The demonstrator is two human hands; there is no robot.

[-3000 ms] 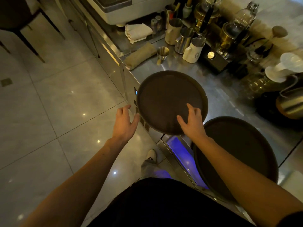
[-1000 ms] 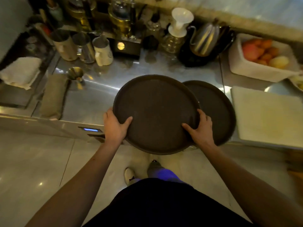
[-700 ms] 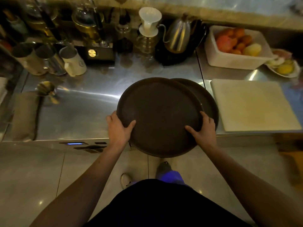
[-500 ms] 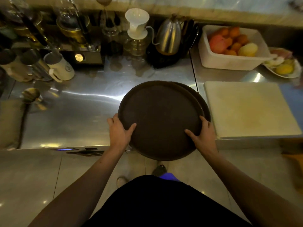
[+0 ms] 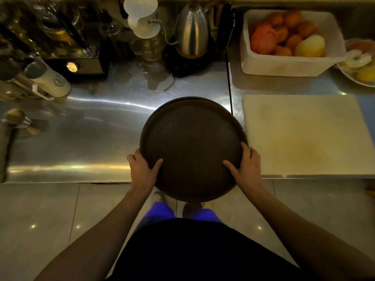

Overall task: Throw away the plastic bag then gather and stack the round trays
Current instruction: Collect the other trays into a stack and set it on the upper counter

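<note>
Fingers of left hand (image 5: 142, 169) and right hand (image 5: 246, 166) clasp opposite near rims of round tray (image 5: 192, 147).

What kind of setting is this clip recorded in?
Likely a cafe or bar prep counter: a stainless steel counter holds a gooseneck kettle, a white pour-over dripper and a tub of fruit, while both hands hold a round serving tray.

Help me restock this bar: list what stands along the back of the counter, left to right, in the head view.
White mug → white dripper on a glass server → steel gooseneck kettle → white tub of fruit → plate of fruit.
</note>
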